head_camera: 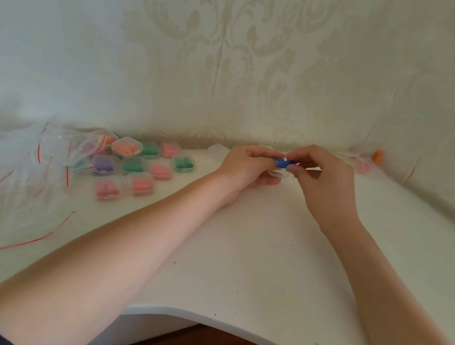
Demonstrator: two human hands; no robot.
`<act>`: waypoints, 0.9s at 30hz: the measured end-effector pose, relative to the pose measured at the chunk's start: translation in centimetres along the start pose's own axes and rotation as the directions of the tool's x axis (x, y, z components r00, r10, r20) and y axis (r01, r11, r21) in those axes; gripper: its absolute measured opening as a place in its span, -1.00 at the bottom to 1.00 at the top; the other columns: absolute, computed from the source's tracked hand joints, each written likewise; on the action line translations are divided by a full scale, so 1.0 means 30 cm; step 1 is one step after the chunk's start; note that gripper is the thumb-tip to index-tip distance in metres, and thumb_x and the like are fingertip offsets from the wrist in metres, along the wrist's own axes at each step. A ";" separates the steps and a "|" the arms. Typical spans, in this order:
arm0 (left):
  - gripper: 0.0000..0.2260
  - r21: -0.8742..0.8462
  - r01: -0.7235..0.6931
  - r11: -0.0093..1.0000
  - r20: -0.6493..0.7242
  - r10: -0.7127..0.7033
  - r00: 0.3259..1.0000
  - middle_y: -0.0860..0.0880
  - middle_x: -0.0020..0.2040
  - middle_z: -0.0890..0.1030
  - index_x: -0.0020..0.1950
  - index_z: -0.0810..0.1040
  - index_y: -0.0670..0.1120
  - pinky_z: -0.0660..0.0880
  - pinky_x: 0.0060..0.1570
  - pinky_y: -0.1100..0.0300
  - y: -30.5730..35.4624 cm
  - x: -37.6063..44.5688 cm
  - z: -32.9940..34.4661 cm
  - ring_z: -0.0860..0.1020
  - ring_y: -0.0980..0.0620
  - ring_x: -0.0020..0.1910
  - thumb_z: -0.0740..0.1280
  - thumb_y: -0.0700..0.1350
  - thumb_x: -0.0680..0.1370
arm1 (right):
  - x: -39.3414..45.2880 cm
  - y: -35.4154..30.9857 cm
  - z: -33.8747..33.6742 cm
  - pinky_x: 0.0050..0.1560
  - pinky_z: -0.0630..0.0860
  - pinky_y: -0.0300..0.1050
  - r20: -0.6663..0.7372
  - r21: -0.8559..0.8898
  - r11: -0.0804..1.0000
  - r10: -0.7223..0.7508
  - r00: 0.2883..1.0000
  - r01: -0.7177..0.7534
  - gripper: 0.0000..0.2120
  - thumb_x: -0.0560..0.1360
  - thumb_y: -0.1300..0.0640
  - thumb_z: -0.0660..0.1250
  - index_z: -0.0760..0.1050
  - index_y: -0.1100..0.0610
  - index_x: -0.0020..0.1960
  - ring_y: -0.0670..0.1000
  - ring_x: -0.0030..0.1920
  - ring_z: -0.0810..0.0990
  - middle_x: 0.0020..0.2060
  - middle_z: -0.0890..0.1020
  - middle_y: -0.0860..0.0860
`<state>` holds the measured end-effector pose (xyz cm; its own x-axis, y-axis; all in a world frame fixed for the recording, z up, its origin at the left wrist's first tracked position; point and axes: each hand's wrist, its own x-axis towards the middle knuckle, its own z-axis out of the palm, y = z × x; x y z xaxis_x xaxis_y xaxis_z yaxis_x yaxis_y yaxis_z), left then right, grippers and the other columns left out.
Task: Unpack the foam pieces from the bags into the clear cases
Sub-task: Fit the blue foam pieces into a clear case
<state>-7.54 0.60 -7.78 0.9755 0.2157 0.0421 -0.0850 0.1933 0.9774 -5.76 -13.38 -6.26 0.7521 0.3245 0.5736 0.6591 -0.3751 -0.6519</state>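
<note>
Left hand (247, 165): curls around a small clear case (278, 175), keeping it steady, I think.
Right hand (322, 178): pinches blue foam (282, 163) just above that case, likely to push it in.
Filled cases (142, 168): grouped left on the desk (266, 255), beside empty bags (8, 164).

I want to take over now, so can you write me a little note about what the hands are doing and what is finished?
Left hand: fingers curled round a small clear case, held just above the table.
Right hand: pinches the blue foam pieces at the case; whether they are fully in is hard to tell.
Done: a group of filled cases sits to the left, with pink, green, orange and purple foam. Empty bags with red strips lie left of them.
Left: seat the blue foam, close the case, then empty the bags at the far right corner, where pink and orange foam shows.
</note>
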 end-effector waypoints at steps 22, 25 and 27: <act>-0.74 -0.082 0.197 0.977 0.096 -0.189 0.977 -0.21 0.06 0.59 0.16 0.57 -0.30 0.62 -0.13 0.19 0.043 -0.012 -0.007 0.61 -0.02 -0.14 0.21 -0.37 0.51 | 0.003 0.021 0.000 -0.14 0.47 -0.08 0.107 -0.208 0.977 -0.023 0.994 0.045 -0.98 0.41 0.25 0.43 0.62 0.16 -0.17 0.05 -0.25 0.53 -0.23 0.61 0.09; -0.75 -0.083 0.184 0.979 0.100 -0.175 0.979 -0.20 0.05 0.60 0.14 0.57 -0.29 0.62 -0.14 0.22 0.041 -0.010 -0.011 0.61 0.00 -0.14 0.22 -0.38 0.51 | 0.006 0.022 0.002 -0.17 0.42 -0.28 0.073 -0.161 0.987 -0.020 0.997 0.031 -0.97 0.40 0.19 0.46 0.65 0.11 -0.15 -0.05 -0.26 0.49 -0.25 0.53 -0.02; -0.76 -0.087 0.174 0.981 0.101 -0.165 0.981 -0.18 0.01 0.61 0.12 0.58 -0.29 0.61 -0.12 0.23 0.039 -0.010 -0.011 0.62 0.01 -0.15 0.21 -0.40 0.51 | 0.008 0.024 0.001 -0.18 0.35 -0.44 0.048 -0.121 0.992 -0.015 0.999 0.020 -0.93 0.39 0.16 0.47 0.65 0.06 -0.13 -0.14 -0.25 0.45 -0.21 0.48 -0.05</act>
<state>-8.00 1.07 -6.72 0.9917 0.0828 -0.0988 0.0686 0.3102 0.9482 -5.10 -13.56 -6.59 0.7417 0.3710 0.5588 0.6689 -0.4706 -0.5755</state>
